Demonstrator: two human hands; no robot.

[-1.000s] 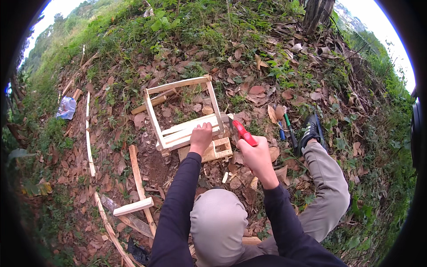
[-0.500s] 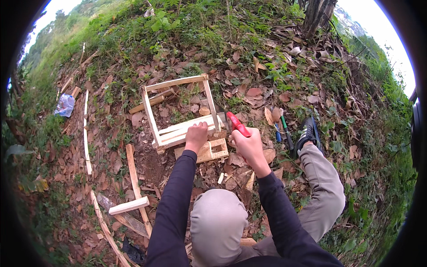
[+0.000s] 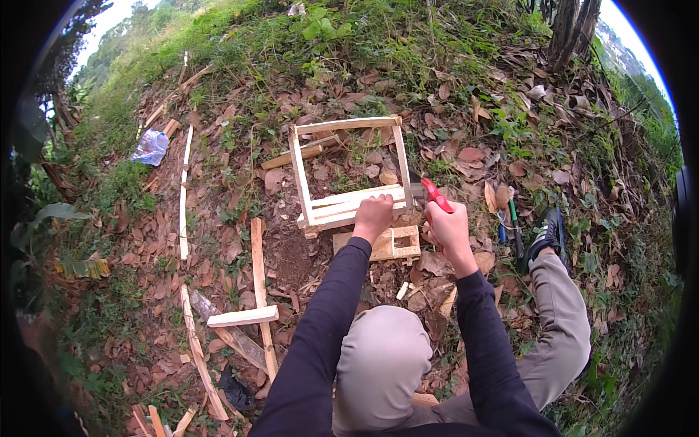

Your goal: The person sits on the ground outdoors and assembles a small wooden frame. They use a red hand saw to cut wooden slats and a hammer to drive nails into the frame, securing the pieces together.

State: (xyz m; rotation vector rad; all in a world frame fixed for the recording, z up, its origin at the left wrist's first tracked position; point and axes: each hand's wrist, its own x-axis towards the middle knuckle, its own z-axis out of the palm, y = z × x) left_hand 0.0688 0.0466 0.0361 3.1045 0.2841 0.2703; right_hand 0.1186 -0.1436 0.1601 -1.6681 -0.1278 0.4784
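Observation:
A rectangular frame of pale wood strips (image 3: 346,124) stands on the leafy ground in front of me. My left hand (image 3: 375,217) is closed over the light slats (image 3: 348,198) along its near side, pressing on them. In my right hand (image 3: 449,231) is the red handle of a hand saw (image 3: 437,195). The saw's blade reaches left to the frame's lower right corner; much of it is hard to make out there. Just below the slats lies a small wooden piece with square openings (image 3: 361,250), partly covered by my left wrist.
Green-handled and blue-handled tools (image 3: 514,224) lie beside my shoe (image 3: 547,234). To the left are long wood strips (image 3: 184,193), a short pale batten (image 3: 242,316) across another strip, and a clear plastic bag (image 3: 150,147). A tree trunk (image 3: 575,33) rises at the far right.
The whole view has swung, so everything sits further right in the picture. My right hand and the saw have moved slightly left toward the frame. My left hand stays on the slats.

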